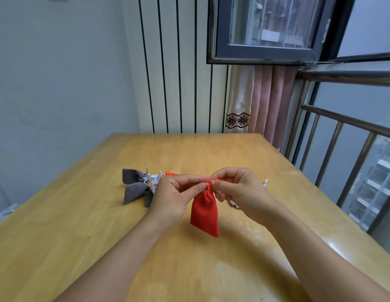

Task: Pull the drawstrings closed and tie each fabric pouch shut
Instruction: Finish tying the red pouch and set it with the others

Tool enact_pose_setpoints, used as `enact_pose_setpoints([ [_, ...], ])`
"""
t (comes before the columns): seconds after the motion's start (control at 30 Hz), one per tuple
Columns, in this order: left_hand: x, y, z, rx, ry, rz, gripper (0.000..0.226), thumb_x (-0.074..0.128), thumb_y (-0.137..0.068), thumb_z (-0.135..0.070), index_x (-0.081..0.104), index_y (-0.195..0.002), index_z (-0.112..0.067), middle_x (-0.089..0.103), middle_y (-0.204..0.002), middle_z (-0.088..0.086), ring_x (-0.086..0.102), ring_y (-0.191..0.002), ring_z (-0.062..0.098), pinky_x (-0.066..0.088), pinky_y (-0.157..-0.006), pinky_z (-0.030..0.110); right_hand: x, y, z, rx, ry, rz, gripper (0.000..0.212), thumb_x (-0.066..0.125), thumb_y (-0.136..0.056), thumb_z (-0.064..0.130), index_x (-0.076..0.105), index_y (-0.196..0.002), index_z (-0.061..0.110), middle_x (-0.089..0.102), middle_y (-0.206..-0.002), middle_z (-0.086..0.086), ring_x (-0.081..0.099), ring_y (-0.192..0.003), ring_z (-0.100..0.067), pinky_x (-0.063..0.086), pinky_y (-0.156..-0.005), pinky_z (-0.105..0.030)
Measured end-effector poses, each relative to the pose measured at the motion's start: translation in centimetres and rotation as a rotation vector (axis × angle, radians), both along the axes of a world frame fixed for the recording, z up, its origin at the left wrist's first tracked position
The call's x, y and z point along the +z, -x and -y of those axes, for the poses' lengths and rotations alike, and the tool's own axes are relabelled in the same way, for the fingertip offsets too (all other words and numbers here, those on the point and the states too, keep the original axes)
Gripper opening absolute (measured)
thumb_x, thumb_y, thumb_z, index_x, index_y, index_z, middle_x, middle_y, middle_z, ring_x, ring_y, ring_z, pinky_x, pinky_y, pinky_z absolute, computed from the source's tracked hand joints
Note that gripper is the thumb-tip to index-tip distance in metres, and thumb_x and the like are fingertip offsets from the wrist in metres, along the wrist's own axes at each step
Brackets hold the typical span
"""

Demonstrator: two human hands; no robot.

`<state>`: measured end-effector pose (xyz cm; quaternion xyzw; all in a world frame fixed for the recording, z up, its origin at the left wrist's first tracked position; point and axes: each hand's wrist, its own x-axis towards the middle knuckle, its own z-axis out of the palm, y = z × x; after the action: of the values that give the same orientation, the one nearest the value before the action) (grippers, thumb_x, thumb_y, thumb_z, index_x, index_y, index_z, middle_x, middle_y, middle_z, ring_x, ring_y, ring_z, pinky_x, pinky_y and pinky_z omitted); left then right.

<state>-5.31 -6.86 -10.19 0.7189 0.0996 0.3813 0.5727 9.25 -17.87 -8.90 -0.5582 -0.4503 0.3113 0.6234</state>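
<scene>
A red fabric pouch [205,211] hangs above the wooden table [80,232], its neck gathered tight. My left hand [174,195] pinches the gathered neck between thumb and forefinger. My right hand [239,188] pinches the red drawstring at the same spot, fingers curled. Two dark grey pouches [134,184] with silver cords lie tied on the table to the left. A lighter grey pouch [153,188] sits partly hidden behind my left hand. Another red pouch [170,173] peeks out behind my left hand.
A grey pouch with a silver cord [264,183] lies mostly hidden behind my right hand. A metal railing [342,127] runs along the table's right side. A curtain [261,101] and a window stand behind the table's far edge.
</scene>
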Motion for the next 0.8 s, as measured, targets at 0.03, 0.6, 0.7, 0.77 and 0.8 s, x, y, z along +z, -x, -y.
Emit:
enact_pose_setpoints([
  [0.03, -0.1, 0.0, 0.0, 0.030, -0.046, -0.009, 0.019, 0.069, -0.084, 0.001, 0.076, -0.094, -0.013, 0.078, -0.085, -0.001, 0.071, -0.081, 0.009, 0.052, -0.074, 0.018, -0.1, 0.0, -0.1, -0.006, 0.007, 0.011, 0.005, 0.071, -0.086, 0.000, 0.071, -0.090, -0.003, 0.061, -0.059, -0.009, 0.051, -0.051, -0.015, 0.043, -0.051, -0.016],
  [0.6, -1.2, -0.9, 0.9, 0.243, -0.086, -0.017, 0.024, 0.066, -0.092, -0.013, 0.068, -0.086, -0.036, 0.073, -0.089, -0.008, 0.073, -0.082, 0.018, 0.058, -0.078, 0.039, -0.1, 0.0, 0.0, -0.068, 0.088, 0.126, 0.019, 0.072, -0.090, 0.012, 0.074, -0.087, -0.007, 0.053, -0.049, 0.003, 0.043, -0.046, -0.007, 0.032, -0.043, -0.011],
  [0.7, -1.0, -0.9, 0.8, 0.230, -0.080, -0.008, 0.019, 0.066, -0.091, -0.010, 0.068, -0.086, -0.028, 0.073, -0.087, -0.006, 0.072, -0.083, 0.015, 0.057, -0.077, 0.033, -0.1, 0.0, -0.1, -0.065, 0.076, 0.084, 0.018, 0.072, -0.088, 0.009, 0.072, -0.089, -0.009, 0.055, -0.051, 0.001, 0.044, -0.047, -0.007, 0.033, -0.043, -0.011],
  [0.77, -0.8, -0.9, 0.9, 0.196, -0.023, 0.003, 0.017, 0.066, -0.090, -0.006, 0.068, -0.089, -0.023, 0.072, -0.084, -0.007, 0.070, -0.082, 0.010, 0.054, -0.076, 0.024, 0.0, 0.1, 0.0, -0.049, 0.068, 0.064, 0.017, 0.072, -0.088, 0.008, 0.072, -0.089, -0.009, 0.057, -0.059, -0.009, 0.045, -0.051, -0.011, 0.034, -0.043, -0.012],
  [0.8, -0.7, -1.0, 0.9, 0.159, 0.051, 0.014, 0.016, 0.065, -0.090, -0.004, 0.067, -0.092, -0.019, 0.072, -0.083, -0.006, 0.068, -0.080, 0.008, 0.053, -0.075, 0.021, 0.1, 0.2, 0.0, -0.038, 0.066, 0.058, 0.019, 0.072, -0.087, 0.010, 0.072, -0.090, -0.009, 0.058, -0.065, -0.014, 0.046, -0.053, -0.012, 0.035, -0.044, -0.012],
])
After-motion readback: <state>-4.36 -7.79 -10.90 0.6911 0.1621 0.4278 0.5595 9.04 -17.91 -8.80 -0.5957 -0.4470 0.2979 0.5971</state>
